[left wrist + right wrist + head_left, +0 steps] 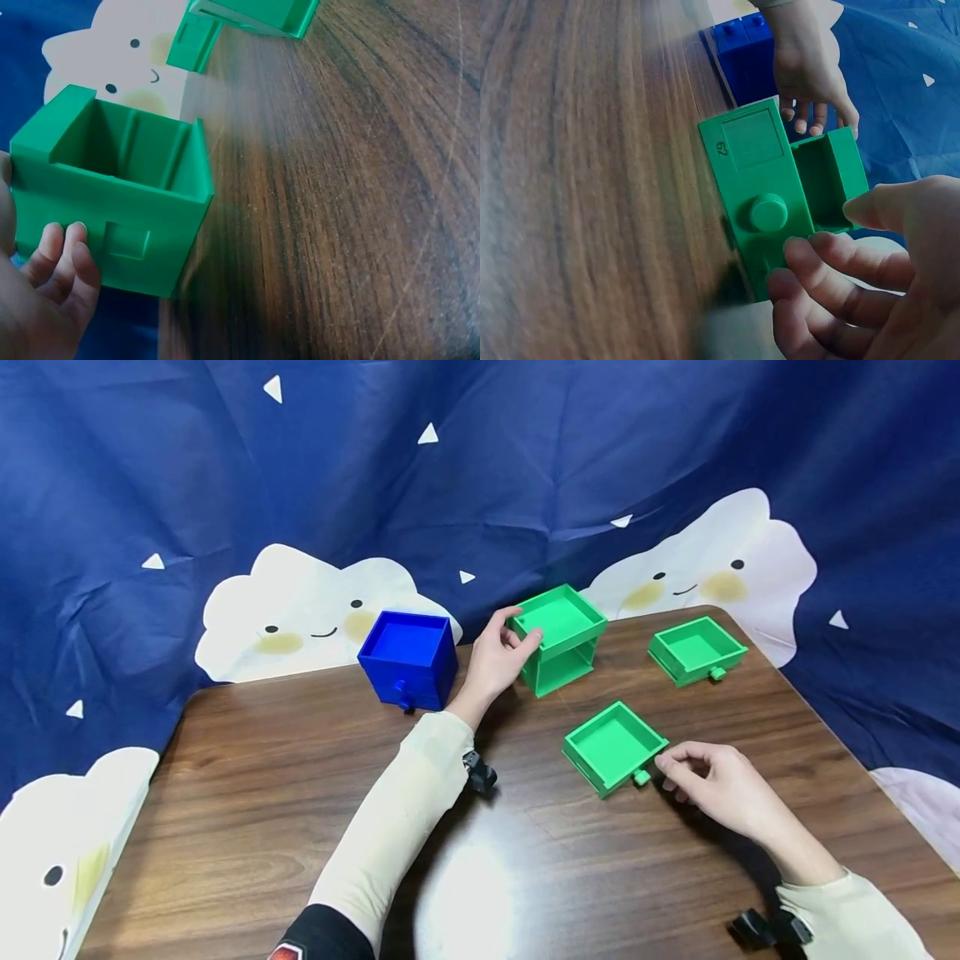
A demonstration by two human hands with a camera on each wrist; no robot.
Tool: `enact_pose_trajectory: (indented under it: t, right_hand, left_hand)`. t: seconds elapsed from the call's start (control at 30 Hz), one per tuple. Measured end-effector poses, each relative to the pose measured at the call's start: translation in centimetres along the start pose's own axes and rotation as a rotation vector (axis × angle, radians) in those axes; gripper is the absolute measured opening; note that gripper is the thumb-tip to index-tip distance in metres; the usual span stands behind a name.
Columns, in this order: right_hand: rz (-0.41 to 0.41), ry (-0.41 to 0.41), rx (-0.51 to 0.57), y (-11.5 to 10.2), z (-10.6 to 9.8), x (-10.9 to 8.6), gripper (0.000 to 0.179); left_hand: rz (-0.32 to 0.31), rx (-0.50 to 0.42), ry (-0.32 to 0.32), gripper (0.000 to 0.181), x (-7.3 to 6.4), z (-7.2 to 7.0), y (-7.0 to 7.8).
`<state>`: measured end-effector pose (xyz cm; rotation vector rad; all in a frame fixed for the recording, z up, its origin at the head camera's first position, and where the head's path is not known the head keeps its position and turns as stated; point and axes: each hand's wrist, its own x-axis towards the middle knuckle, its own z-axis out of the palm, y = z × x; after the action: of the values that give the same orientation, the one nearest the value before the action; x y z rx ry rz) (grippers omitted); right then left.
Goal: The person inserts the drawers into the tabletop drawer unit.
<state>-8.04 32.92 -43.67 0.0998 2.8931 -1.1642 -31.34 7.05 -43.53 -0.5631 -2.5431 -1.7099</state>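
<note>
My left hand (495, 664) is at the left side of a green drawer cabinet (566, 670) whose front is open. In the left wrist view, its fingertips rest on the side wall of the green cabinet (139, 195), with the thumb at the top edge. A green drawer (615, 745) lies in front of the cabinet, its round knob facing the right hand. My right hand (716, 785) has loosely bent fingers beside the drawer's right front corner. In the right wrist view, the fingertips overlap the end of the drawer front (742, 176), while its knob (769, 214) stays uncovered.
A second green drawer (697, 650) lies at the far right of the wooden table (300, 793). A blue drawer cabinet (408, 664) stands left of the left hand. Behind the table hangs a dark blue cloth (360, 485) with white clouds.
</note>
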Motion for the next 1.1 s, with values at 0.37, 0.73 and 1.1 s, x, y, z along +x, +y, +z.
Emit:
enact_pose_trajectory:
  t: [0.37, 0.73, 1.1]
  right_hand:
    - [0.111, -0.136, 0.156, 0.3, 1.1, 0.4, 0.035]
    - [0.184, -0.199, 0.326, 0.6, 2.4, 0.8, 0.036]
    - [0.215, -0.214, 0.515, 1.1, 2.9, 1.2, 0.035]
  left_hand:
    - [0.016, -0.012, 0.032, 0.05, 0.1, -0.7, -0.1]
    - [0.0, -0.034, 0.032, 0.051, -0.2, -0.4, -0.6]
    - [-0.007, -0.02, -0.033, 0.053, -0.1, -0.4, 0.2]
